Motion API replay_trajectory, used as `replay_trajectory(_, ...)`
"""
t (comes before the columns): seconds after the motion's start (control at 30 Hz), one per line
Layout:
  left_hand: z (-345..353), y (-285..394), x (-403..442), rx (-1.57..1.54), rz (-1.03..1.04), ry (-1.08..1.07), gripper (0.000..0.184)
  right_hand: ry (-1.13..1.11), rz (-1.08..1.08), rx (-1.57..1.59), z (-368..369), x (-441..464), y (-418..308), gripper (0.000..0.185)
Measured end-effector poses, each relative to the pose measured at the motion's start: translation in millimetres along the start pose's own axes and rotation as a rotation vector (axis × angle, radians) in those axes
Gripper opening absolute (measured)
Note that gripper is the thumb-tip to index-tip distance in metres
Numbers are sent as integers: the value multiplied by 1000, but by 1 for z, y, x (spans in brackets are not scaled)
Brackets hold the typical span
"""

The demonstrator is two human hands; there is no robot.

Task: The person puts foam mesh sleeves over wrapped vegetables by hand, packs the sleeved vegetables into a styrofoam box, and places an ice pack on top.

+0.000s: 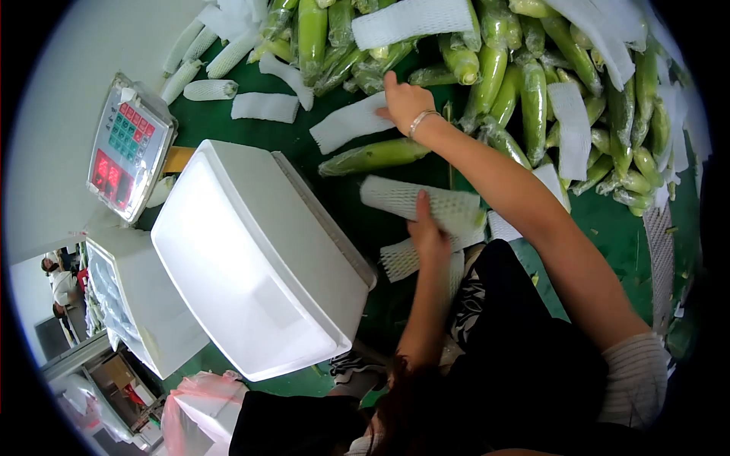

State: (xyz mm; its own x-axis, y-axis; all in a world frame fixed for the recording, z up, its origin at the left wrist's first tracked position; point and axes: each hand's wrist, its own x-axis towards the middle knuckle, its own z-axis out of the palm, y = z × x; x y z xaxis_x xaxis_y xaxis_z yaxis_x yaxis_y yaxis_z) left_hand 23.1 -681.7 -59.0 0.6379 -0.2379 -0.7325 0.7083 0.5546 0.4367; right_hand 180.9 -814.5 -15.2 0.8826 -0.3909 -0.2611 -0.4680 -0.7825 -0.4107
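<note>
My left hand (430, 237), slightly blurred, is closed on a white foam net sleeve (395, 196) with something green showing at its right end. Under that hand lies another foam net sleeve (399, 260). My right hand (407, 102) is stretched out above, thumb and index finger apart. Its thumb is at the end of a flat foam sleeve (342, 128), and the index fingertip is by the pile of film-wrapped green cobs (312, 42). Between my hands, a single wrapped green cob (372, 156) rests on the green surface.
A large white box (251, 258) stands left of my hands. Beyond it are a scale (125, 148) with red digits and another white container (144, 304). Net-covered cobs (211, 90) lie at the upper left. Two people appear far left. A pink bag (199, 403) is below.
</note>
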Motion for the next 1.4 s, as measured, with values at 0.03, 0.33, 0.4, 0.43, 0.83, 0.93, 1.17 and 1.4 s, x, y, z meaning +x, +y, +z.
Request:
replay_trajectory(0.03,-1,-5,2,24,-67,63,45,124,-82,39,9,-1,7,42)
replay_trajectory(0.33,-15,52,10,1025,65,-268,29,-104,66,1371,-13,-88,77,41)
replay_trajectory(0.4,3,67,0,600,320,-101,29,-356,87,1616,0,-111,50,18)
replay_trajectory(0.43,-3,66,11,656,448,-210,29,-405,38,1668,15,-113,46,17)
replay_trajectory(0.83,27,50,82,-91,361,23,32,-599,163,1223,18,-14,49,31)
replay_trajectory(0.93,43,51,67,275,171,289,48,-122,-696,266,61,-6,86,28)
replay_trajectory(1.17,-6,61,80,316,-90,-146,47,-157,-276,296,4,-89,47,41)
replay_trajectory(1.4,15,97,27,572,279,-299,27,287,-440,490,-31,-66,-3,38)
